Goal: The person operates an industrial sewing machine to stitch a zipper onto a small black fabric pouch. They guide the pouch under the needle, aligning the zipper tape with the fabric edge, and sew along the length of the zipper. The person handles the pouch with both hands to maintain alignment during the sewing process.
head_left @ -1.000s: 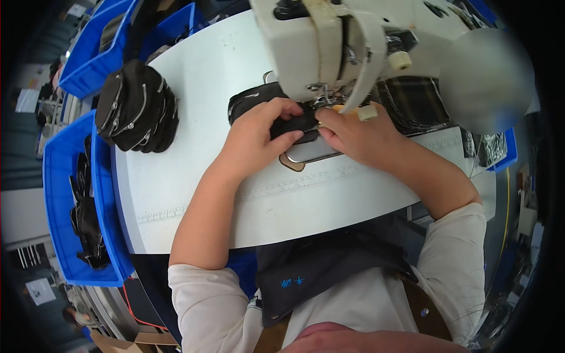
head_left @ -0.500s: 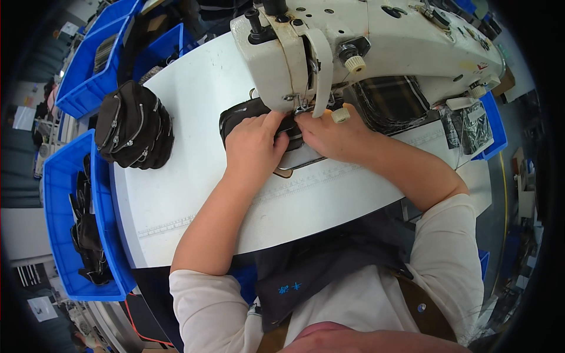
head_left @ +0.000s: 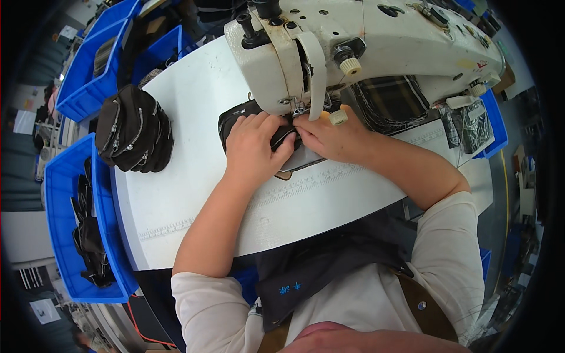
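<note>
A dark zippered pouch [head_left: 231, 120] lies under the needle area of a white sewing machine [head_left: 259, 75]. My left hand [head_left: 252, 144] grips it from the left, fingers curled on top and thumb reaching across toward the needle. Close against the presser foot, my right hand [head_left: 336, 136] has its fingers pressed together at the pouch's right edge. The machine head and my fingers hide the stitching spot and part of the pouch.
A stack of dark zippered pouches [head_left: 134, 129] stands at the table's left. Blue bins [head_left: 56, 206] with dark pieces line that side. Dark plaid fabric pieces [head_left: 391, 103] lie under the machine arm, beside a clear plastic packet [head_left: 475, 125]. A ruler strip [head_left: 282, 193] crosses the white table.
My left thumb has stretched out to the right over the pouch, and the left fingers have drawn slightly back from the needle. The right hand has barely moved.
</note>
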`<action>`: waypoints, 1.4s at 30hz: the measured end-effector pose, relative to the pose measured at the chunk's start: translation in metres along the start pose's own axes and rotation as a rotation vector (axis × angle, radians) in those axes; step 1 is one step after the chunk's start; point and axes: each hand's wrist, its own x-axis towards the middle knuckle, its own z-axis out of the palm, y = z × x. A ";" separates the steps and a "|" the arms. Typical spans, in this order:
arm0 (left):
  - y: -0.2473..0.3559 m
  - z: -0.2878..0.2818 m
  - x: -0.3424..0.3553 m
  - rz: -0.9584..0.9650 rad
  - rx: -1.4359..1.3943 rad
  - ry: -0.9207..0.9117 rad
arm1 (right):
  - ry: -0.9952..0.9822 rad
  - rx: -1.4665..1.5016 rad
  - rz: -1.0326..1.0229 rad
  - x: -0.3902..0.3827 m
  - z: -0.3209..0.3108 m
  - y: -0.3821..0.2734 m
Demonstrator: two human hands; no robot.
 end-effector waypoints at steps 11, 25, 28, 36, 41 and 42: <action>-0.002 0.008 -0.001 -0.050 0.014 0.041 | -0.093 -0.126 -0.045 -0.005 0.003 0.002; 0.001 0.014 0.000 0.012 0.121 0.137 | 0.025 -0.342 -0.146 -0.008 0.008 -0.001; 0.002 0.013 -0.001 0.050 0.096 0.151 | 0.016 -0.371 -0.189 -0.005 0.006 -0.002; -0.023 -0.007 -0.003 -0.130 -0.518 -0.208 | -0.049 -0.373 -0.135 -0.009 0.012 -0.002; -0.025 -0.015 0.000 -0.163 -0.535 -0.379 | 0.016 -0.324 -0.226 -0.006 0.005 -0.001; -0.024 -0.015 0.001 -0.166 -0.507 -0.398 | 0.008 -0.313 -0.229 -0.006 0.004 -0.002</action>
